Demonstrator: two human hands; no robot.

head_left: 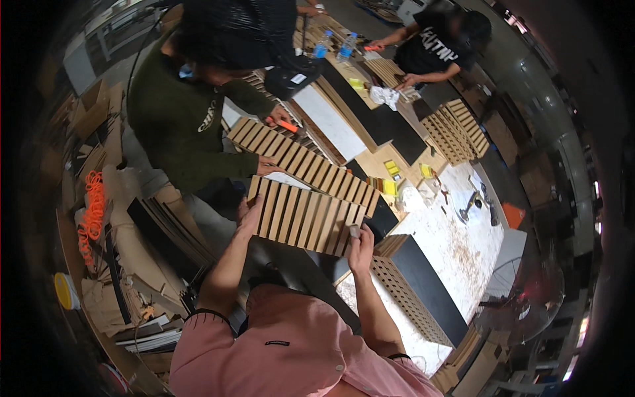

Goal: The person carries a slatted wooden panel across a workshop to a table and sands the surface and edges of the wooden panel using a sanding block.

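Note:
A light wooden slatted panel [299,217] is held up in front of me, its slats side by side with dark gaps. My left hand [249,215] is closed on its left end, and my right hand [361,245] grips the right end near the lower corner. Just beyond it lies a second slatted panel [291,156], overlapping mine toward the right. A co-worker in a dark green top has one hand [266,165] on that panel and holds an orange-handled tool [284,125] in the other.
To my right, a white-topped table [456,255] carries a dark board with a perforated side [423,284], a power drill [471,206] and yellow boxes [391,169]. Stacked slatted panels [456,132] stand farther back. A fan [522,298] is at right, an orange coiled hose [92,212] at left.

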